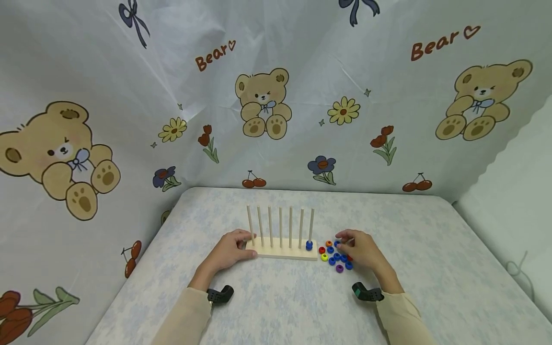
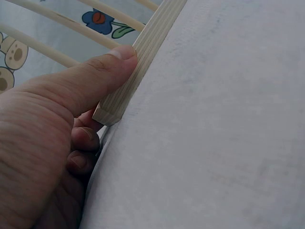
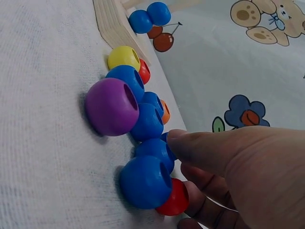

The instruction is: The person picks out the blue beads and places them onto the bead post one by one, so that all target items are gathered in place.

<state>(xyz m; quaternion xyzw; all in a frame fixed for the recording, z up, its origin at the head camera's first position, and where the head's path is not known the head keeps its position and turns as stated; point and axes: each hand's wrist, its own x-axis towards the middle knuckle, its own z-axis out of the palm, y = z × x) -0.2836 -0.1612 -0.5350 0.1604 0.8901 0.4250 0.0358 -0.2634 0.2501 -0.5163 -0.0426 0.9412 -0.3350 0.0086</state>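
Note:
A pale wooden peg stand with several upright rods stands on the table. Its left end is gripped by my left hand, the thumb on the front edge and the fingers behind, as the left wrist view shows. Two blue beads are stacked on the rightmost rod. Right of the stand, my right hand pinches a blue bead between thumb and forefinger; the thumb mostly hides that bead in the right wrist view. Loose beads lie close about it: a purple bead, a yellow bead and several blue ones.
A red bead and an orange bead lie near the stand's right end. Another red bead is partly under the right hand. Behind the table hangs a bear-print cloth. A pale cable is at the far right.

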